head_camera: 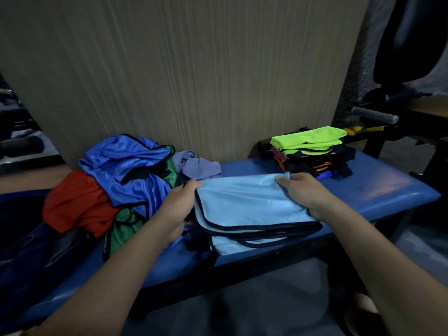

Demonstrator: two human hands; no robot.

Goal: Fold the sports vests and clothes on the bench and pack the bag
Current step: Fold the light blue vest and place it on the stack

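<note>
Red, royal blue and green fabric makes up the unfolded heap (pixel 114 190) at the left of the frame, with a lilac garment (pixel 197 166) lying at its right edge against the wood-grain panel (pixel 181 69). All of it sits on the blue padded desk (pixel 378 190).

Just right of the heap, the left hand (pixel 178 209) curls around the black-trimmed left edge of the light blue vest (pixel 249 209), which lies part-folded at the centre of the frame, its layered hems showing toward the near edge. The right hand (pixel 303 192) grips the vest's far right corner, fingers bent over the cloth and thumb underneath.

At the upper right of the desk stands the folded stack (pixel 312 154), a neon green vest on top. No bag can be plainly made out.

The main risk is the slippery cloth: if the hands pull unevenly, the layers may slide apart and the fold skew. The near hems lie close to the desk's front edge and could slip off. The left forearm also lies beside the heap and may drag loose pieces along.
</note>
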